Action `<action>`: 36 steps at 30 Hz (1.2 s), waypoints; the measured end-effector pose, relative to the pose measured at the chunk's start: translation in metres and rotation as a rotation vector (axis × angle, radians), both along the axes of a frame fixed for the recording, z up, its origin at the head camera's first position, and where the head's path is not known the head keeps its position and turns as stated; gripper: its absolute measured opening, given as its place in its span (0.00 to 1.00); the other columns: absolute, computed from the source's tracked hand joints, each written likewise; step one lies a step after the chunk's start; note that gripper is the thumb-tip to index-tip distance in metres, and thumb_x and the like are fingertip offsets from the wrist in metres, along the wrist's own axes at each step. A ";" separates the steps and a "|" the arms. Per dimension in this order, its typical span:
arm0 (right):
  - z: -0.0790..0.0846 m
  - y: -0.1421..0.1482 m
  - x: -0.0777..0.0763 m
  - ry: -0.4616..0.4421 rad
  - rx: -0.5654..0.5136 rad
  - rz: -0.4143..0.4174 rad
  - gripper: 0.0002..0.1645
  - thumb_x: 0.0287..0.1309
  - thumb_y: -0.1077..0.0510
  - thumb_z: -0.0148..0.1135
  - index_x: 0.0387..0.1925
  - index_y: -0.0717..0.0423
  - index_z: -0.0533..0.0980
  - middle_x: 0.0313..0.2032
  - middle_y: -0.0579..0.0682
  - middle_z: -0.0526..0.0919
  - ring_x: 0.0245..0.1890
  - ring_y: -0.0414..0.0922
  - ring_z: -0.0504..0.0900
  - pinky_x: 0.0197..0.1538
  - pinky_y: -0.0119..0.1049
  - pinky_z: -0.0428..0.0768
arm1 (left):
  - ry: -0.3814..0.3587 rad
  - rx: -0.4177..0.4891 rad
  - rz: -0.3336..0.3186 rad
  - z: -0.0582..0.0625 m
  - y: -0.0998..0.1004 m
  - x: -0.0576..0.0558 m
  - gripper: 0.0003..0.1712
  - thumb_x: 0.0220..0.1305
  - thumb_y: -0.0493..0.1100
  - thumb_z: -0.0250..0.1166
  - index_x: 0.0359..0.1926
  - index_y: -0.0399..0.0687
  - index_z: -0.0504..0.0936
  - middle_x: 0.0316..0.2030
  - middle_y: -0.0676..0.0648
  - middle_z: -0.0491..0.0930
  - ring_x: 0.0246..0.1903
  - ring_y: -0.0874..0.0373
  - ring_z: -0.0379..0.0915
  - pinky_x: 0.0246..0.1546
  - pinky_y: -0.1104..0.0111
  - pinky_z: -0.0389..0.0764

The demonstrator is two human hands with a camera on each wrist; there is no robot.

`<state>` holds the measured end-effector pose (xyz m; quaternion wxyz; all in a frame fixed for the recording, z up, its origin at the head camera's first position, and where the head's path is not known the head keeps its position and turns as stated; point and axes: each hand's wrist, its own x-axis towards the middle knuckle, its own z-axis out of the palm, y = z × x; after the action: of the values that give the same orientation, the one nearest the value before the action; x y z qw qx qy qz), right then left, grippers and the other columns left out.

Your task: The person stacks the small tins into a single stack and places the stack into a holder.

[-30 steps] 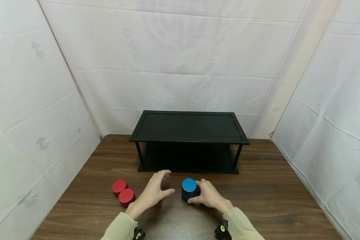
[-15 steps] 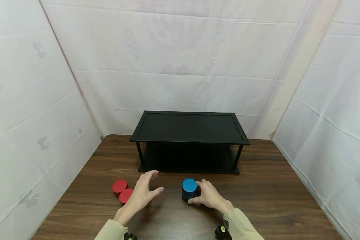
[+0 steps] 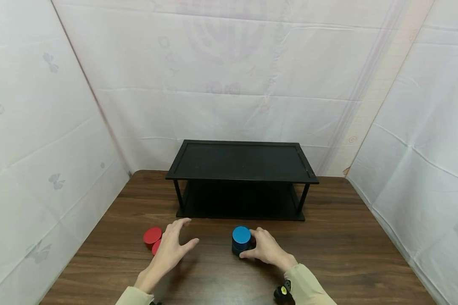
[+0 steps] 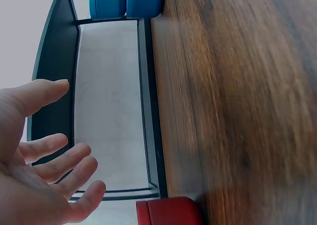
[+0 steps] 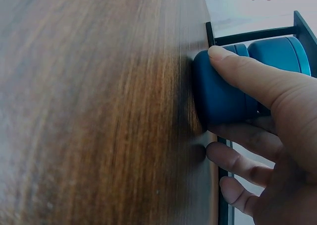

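Two blue round tins stand stacked near the middle of the table, the upper tin (image 3: 241, 234) squarely on the lower tin (image 5: 218, 93). My right hand (image 3: 267, 250) holds the lower one from the right, thumb in front and fingers behind. To the left, my left hand (image 3: 168, 250) hovers over the table with fingers spread and nothing in it. Beyond it sit two red round tins side by side; the rear red tin (image 3: 152, 237) shows well, while the nearer red tin (image 3: 156, 246) is partly hidden by the hand. One red tin (image 4: 173, 212) appears in the left wrist view.
A black two-level shelf (image 3: 240, 161) stands at the back of the brown wooden table (image 3: 328, 254), behind the tins. White cloth (image 3: 229, 63) hangs around the table's back and sides.
My left hand has moved left, away from the blue stack and toward the red tins, covering part of the nearer one. My right hand and the blue tins have stayed put.
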<state>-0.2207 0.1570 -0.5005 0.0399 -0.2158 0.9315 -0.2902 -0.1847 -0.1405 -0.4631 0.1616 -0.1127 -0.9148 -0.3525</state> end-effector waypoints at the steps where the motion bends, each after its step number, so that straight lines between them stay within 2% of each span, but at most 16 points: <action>1: 0.000 0.000 0.000 0.001 -0.001 0.001 0.42 0.44 0.41 0.75 0.56 0.62 0.76 0.40 0.51 0.79 0.40 0.41 0.75 0.45 0.43 0.79 | 0.009 -0.010 0.007 0.000 -0.001 0.001 0.33 0.50 0.43 0.74 0.57 0.39 0.74 0.50 0.41 0.79 0.50 0.47 0.71 0.47 0.55 0.72; 8: 0.001 0.000 0.000 -0.004 -0.003 0.004 0.40 0.44 0.41 0.75 0.55 0.61 0.76 0.40 0.50 0.80 0.39 0.41 0.75 0.45 0.43 0.79 | 0.028 -0.019 0.041 0.000 -0.011 0.007 0.34 0.50 0.43 0.75 0.57 0.37 0.74 0.52 0.39 0.78 0.50 0.44 0.69 0.46 0.53 0.68; 14: 0.002 0.000 0.000 -0.001 -0.011 0.005 0.40 0.43 0.41 0.75 0.55 0.60 0.76 0.40 0.50 0.80 0.40 0.42 0.75 0.46 0.44 0.79 | 0.059 -0.010 0.065 -0.001 -0.019 0.012 0.34 0.48 0.43 0.75 0.56 0.38 0.74 0.52 0.37 0.78 0.48 0.44 0.68 0.44 0.55 0.66; 23: -0.002 -0.001 0.001 0.010 -0.012 0.002 0.39 0.43 0.41 0.75 0.54 0.59 0.77 0.39 0.49 0.79 0.39 0.40 0.74 0.44 0.42 0.79 | 0.047 0.003 0.107 -0.008 -0.029 0.020 0.34 0.48 0.43 0.76 0.56 0.38 0.74 0.52 0.36 0.76 0.51 0.42 0.66 0.48 0.42 0.66; 29: -0.003 0.000 0.002 0.007 -0.008 0.009 0.40 0.44 0.41 0.75 0.55 0.60 0.76 0.39 0.49 0.79 0.38 0.40 0.74 0.43 0.41 0.78 | 0.009 -0.013 0.149 -0.010 -0.035 0.025 0.34 0.48 0.44 0.76 0.55 0.40 0.74 0.51 0.37 0.76 0.49 0.45 0.65 0.43 0.46 0.68; 36: -0.001 0.000 0.000 0.010 -0.008 0.004 0.40 0.44 0.41 0.75 0.54 0.60 0.76 0.39 0.50 0.79 0.39 0.41 0.75 0.44 0.42 0.79 | 0.020 -0.032 0.167 -0.009 -0.038 0.027 0.34 0.48 0.45 0.76 0.55 0.38 0.74 0.51 0.35 0.76 0.47 0.43 0.67 0.42 0.46 0.69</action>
<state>-0.2205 0.1569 -0.5014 0.0350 -0.2193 0.9300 -0.2930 -0.1580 -0.1786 -0.4725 0.1980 -0.0421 -0.9249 -0.3218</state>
